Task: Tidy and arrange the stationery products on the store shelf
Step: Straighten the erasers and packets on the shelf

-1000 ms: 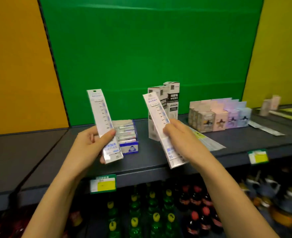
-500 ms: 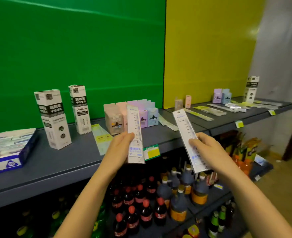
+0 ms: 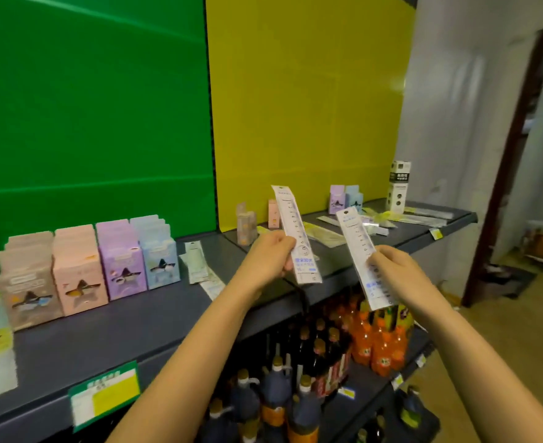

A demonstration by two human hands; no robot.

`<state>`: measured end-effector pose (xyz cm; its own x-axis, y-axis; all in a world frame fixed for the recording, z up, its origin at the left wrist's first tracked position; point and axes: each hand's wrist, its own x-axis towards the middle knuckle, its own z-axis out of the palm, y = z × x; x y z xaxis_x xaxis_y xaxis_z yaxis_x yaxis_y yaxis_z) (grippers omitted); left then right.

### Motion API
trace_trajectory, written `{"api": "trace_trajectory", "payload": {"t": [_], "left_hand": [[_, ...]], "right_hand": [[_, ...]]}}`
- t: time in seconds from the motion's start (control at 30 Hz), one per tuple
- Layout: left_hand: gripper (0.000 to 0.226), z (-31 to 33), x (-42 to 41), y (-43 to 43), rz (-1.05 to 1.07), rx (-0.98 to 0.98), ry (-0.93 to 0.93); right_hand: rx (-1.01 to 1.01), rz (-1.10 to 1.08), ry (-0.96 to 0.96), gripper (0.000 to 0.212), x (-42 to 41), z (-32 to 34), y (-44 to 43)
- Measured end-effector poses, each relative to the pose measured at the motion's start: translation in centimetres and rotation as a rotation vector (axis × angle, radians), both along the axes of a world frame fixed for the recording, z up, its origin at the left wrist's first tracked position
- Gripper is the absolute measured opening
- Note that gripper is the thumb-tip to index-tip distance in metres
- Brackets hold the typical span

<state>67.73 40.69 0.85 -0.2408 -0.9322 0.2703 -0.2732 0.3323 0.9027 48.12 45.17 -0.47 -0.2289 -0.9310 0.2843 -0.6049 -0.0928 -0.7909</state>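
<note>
Since the earlier frame your view swung further right, bringing the yellow-backed shelf [image 3: 401, 233] and doorway closer. Your left hand [image 3: 268, 257] grasped one packaged ruler [image 3: 295, 231], your right hand [image 3: 391, 270] another ruler pack [image 3: 359, 251], both raised above the shelf edge. Pastel boxes [image 3: 88, 270] stood left; flat packets [image 3: 327, 233] lay beyond the rulers.

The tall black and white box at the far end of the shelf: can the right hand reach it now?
Probably not. The right hand already grips a packaged ruler, and the tall box stands well beyond it, with loose rulers lying before it.
</note>
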Motion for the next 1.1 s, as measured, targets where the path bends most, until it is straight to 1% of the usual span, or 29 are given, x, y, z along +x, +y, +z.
{"api": "trace_trajectory", "payload": {"t": [0.07,0.2,0.3,0.43,0.5,0.63,0.67,0.77,0.83,0.93,1.0,1.1], "left_hand": [[0.030,0.9,-2.7,-2.8,-0.048,0.003,-0.027],[0.032,2.0,-7.6,-7.6,-0.118,0.060,-0.014],[0.031,2.3,-11.0,-10.5,-0.087,0.089,-0.045],[0.017,1.9,-15.5,-14.7,-0.040,0.180,-0.069],[0.014,1.5,-17.6,-16.7,-0.009,0.225,-0.091],[0.017,0.8,-21.2,-20.5,0.088,0.283,-0.138],[0.019,0.6,-21.9,-21.4,0.129,0.300,-0.150],[0.024,-0.1,-23.9,-23.6,0.271,0.337,-0.179],[0.024,-0.4,-25.3,-24.5,0.357,0.354,-0.200],[0.025,-1.0,-26.9,-25.6,0.457,0.375,-0.237],[0.024,-1.5,-27.7,-26.3,0.528,0.366,-0.312],[0.032,-2.0,-28.5,-27.0,0.594,0.349,-0.417]], "right_hand": [[-0.018,-0.013,-0.007,0.024,-2.4,0.6,-2.5],[-0.029,-0.039,-0.028,0.015,-7.5,1.7,-7.0],[-0.016,-0.042,-0.068,0.013,-11.5,1.8,-9.9],[0.043,0.013,-0.111,0.017,-16.5,1.8,-14.0],[0.075,0.049,-0.102,0.019,-18.6,1.9,-16.4],[0.120,0.151,-0.059,0.027,-22.3,2.2,-21.6],[0.131,0.184,-0.064,0.026,-23.1,2.3,-22.8],[0.152,0.302,-0.084,0.011,-25.3,2.3,-26.2],[0.171,0.382,-0.103,0.010,-26.0,2.2,-28.1],[0.165,0.441,-0.110,0.015,-26.1,2.1,-30.4],[0.155,0.461,-0.102,0.014,-25.8,1.9,-31.8],[0.141,0.486,-0.026,0.030,-25.0,1.7,-33.6]]}}
